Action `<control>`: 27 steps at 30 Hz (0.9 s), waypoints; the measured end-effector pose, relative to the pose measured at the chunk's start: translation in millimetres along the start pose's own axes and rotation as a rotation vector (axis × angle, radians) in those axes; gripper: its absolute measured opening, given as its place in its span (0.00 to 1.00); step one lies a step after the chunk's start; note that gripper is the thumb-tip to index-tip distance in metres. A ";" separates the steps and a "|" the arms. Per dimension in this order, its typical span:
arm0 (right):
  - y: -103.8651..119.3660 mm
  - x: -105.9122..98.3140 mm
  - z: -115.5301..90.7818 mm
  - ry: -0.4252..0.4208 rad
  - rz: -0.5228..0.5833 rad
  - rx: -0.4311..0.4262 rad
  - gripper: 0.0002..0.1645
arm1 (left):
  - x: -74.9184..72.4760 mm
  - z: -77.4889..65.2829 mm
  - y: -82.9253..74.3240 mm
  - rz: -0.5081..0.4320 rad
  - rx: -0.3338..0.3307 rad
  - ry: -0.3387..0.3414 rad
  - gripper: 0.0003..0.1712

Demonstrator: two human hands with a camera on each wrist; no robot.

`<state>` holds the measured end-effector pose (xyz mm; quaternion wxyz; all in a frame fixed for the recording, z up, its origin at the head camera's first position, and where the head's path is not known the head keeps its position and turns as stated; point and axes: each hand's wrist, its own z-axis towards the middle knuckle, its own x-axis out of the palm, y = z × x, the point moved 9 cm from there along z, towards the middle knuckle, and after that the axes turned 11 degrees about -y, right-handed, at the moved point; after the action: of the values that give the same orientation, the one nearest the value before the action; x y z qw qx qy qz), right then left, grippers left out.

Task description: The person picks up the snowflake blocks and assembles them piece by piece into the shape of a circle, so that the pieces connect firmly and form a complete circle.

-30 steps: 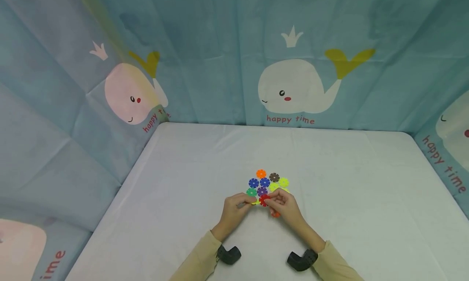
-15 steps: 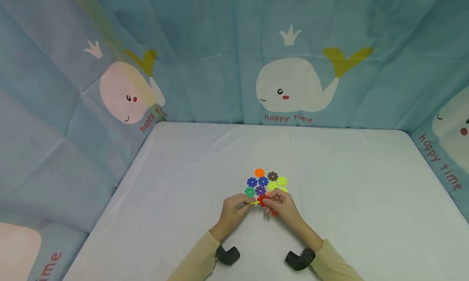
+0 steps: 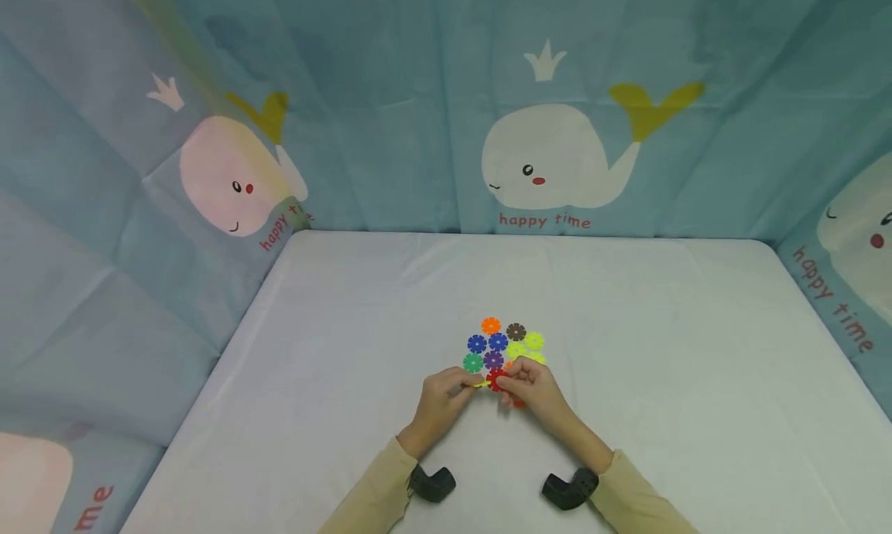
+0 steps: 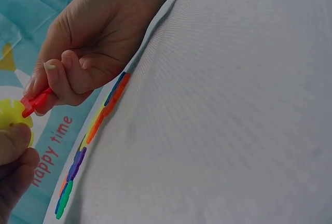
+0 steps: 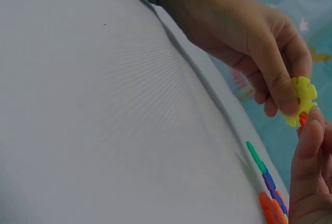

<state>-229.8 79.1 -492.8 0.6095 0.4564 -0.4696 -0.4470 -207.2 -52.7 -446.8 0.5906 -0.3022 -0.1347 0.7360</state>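
My left hand [image 3: 440, 404] pinches a yellow notched plastic disc [image 5: 306, 93] between thumb and fingers. Thumb and forefinger of my right hand [image 3: 542, 395] pinch a red notched disc [image 3: 495, 380], its other fingers curled in. Both discs are held up over the white table, and in the left wrist view the red disc [image 4: 36, 101] meets the edge of the yellow disc [image 4: 9, 111] at an angle. Fingertips cover part of each disc. Just beyond my hands lie more such discs, among them a green one [image 3: 473, 362] and a purple one [image 3: 493, 360].
The loose discs lie flat in a close group: an orange one [image 3: 491, 326], a brown one [image 3: 516, 332], two blue, several yellow-green. An orange-red disc [image 3: 519, 403] lies partly under my right hand. Whale-printed curtains surround the white tabletop [image 3: 348, 309]. Black wrist-worn devices [image 3: 433, 484] sit below the hands.
The whole view has shifted slightly as the head moved. Both hands keep their pinch on the yellow and red discs, with only small finger movement.
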 end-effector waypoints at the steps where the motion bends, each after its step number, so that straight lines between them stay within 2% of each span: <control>1: -0.3 0.3 -0.2 -0.002 0.001 0.002 0.10 | 0.2 -0.5 0.0 -0.007 0.005 0.001 0.08; 10: -1.6 1.2 -3.9 0.008 -0.005 -0.010 0.09 | 3.8 -3.0 -1.2 -0.006 0.019 0.015 0.11; 18: -0.9 4.5 -2.5 0.012 -0.001 -0.037 0.05 | -0.1 -3.0 -2.6 0.030 0.026 0.004 0.03; 23: 5.0 6.2 -1.6 0.012 -0.020 -0.075 0.07 | -0.1 -2.4 -3.0 0.030 0.046 0.012 0.10; 27: 7.7 3.6 0.5 -0.007 -0.034 -0.085 0.08 | 1.1 0.9 -3.2 0.016 0.042 0.012 0.12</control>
<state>-228.8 77.0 -484.6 0.6192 0.4363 -0.4444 -0.4783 -205.4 -50.7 -444.6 0.5918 -0.2953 -0.1134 0.7414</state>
